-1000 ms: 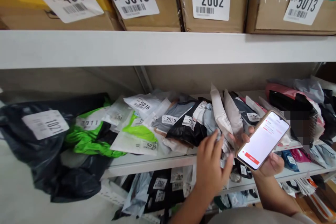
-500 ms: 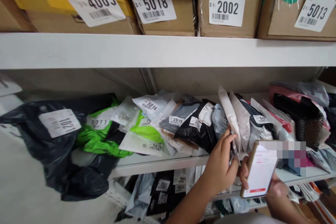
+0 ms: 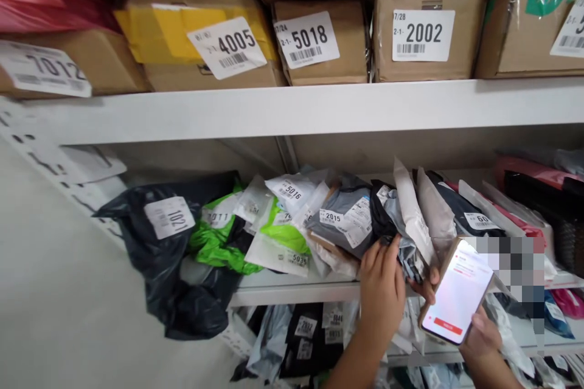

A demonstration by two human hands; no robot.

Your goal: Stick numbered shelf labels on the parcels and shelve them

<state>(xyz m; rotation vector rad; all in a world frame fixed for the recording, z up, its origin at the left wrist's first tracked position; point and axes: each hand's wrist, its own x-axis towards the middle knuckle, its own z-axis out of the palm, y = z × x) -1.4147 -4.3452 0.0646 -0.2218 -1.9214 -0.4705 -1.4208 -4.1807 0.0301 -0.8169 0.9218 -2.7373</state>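
Phone (image 3: 460,285) is in the right hand (image 3: 482,335), screen lit with a red bar near the bottom, held at a tilt in front of the middle shelf (image 3: 296,295). Right fingers clamped on both its long edges. Left hand (image 3: 381,282) just left of it, fingers close together, tips at the lower front of a black parcel (image 3: 381,216); can't tell if they grip it. Right of that parcel, two white parcels (image 3: 413,216) stand on edge, leaning; then a dark parcel (image 3: 449,203), label starting 60. Left side: gray parcel (image 3: 335,236) labelled 2015, then white 5035 parcel (image 3: 274,255), green parcel (image 3: 210,247). Dark bag (image 3: 159,261) labelled 1021 sits at the far left, hanging over the shelf edge. Upper shelf (image 3: 319,110) carries cartons: 7012 box (image 3: 118,55), 4005 box (image 3: 168,78), 5018 box (image 3: 314,76), 2002 box (image 3: 463,42).
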